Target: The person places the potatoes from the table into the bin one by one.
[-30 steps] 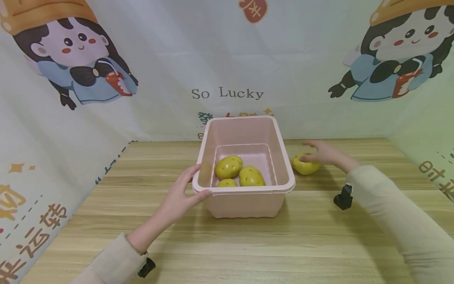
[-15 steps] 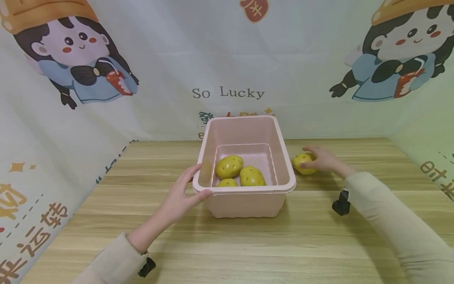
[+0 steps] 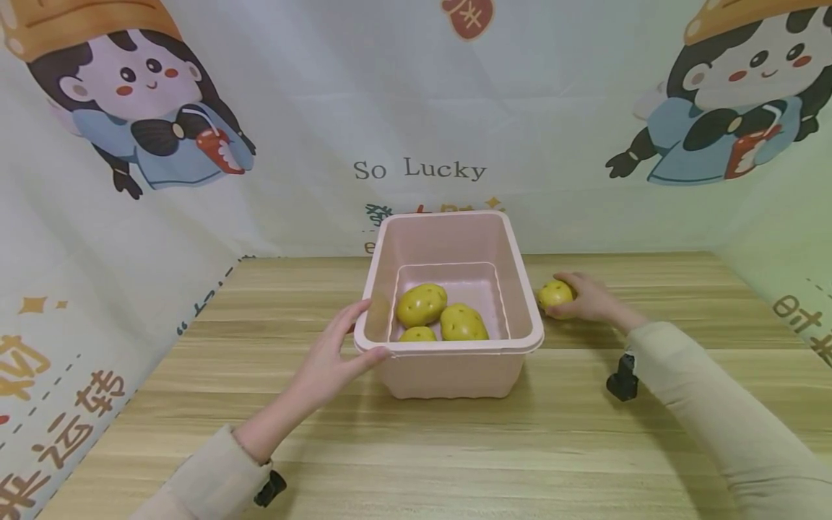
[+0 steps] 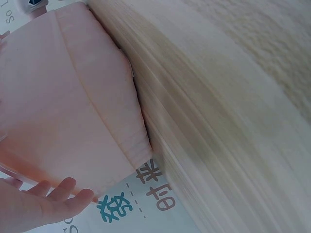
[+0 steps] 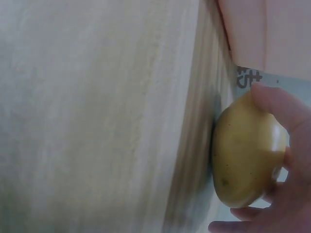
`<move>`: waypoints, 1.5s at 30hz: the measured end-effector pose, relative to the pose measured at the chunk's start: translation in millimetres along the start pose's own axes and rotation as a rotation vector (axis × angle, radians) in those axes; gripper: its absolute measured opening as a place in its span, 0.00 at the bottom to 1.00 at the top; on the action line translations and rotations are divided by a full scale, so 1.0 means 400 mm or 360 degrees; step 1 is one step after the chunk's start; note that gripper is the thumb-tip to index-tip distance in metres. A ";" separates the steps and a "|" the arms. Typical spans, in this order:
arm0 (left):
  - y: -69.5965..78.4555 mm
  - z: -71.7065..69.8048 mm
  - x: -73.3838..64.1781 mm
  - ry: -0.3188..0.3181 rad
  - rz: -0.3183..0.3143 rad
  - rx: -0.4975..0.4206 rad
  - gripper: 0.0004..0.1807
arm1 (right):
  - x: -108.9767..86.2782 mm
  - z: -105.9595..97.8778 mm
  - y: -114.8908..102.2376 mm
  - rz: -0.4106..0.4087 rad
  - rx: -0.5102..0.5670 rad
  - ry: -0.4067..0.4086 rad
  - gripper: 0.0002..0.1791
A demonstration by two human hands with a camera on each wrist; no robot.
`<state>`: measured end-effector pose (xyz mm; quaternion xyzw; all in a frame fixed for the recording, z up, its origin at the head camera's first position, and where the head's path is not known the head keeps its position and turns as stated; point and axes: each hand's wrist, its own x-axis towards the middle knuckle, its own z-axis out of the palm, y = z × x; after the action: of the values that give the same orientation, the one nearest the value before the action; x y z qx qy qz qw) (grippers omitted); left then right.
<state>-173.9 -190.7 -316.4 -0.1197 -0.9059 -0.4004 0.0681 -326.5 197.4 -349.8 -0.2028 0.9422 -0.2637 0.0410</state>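
In the head view, a pink plastic tub stands mid-table with three yellow potatoes inside, one of them an oval potato. My left hand rests at its front left corner, thumb along the front rim and fingers against the left side. The left wrist view shows those fingers loosely extended beside the tub wall. Right of the tub, my right hand grips another potato low at the tabletop. In the right wrist view, thumb and fingers reach round that potato from opposite sides.
The wood-grain table carries the tub and the gripped potato. A printed cloth with cartoon figures hangs behind and along both sides. Each sleeve cuff has a small black camera mount, such as the right mount.
My right hand has come down and closed round the potato outside the tub, which has turned and shifted slightly. My left hand keeps its place at the tub corner.
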 end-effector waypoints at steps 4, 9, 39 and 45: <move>0.000 0.000 0.000 -0.0003 -0.0002 -0.0012 0.42 | -0.001 0.011 0.006 -0.0028 0.0015 0.0051 0.43; -0.001 0.001 0.000 -0.0002 0.0000 -0.0014 0.42 | 0.000 0.023 0.013 -0.0008 0.0067 0.0092 0.43; 0.002 0.001 0.000 0.0008 0.0011 -0.0003 0.42 | 0.004 0.029 0.022 -0.0022 0.0112 0.0190 0.42; 0.002 0.000 0.001 0.0011 0.0028 -0.0008 0.42 | 0.008 0.015 0.020 -0.0065 0.0046 0.0194 0.40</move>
<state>-174.1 -190.2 -315.8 -0.1264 -0.9036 -0.4025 0.0745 -331.2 199.4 -358.8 -0.2048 0.9347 -0.2900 -0.0190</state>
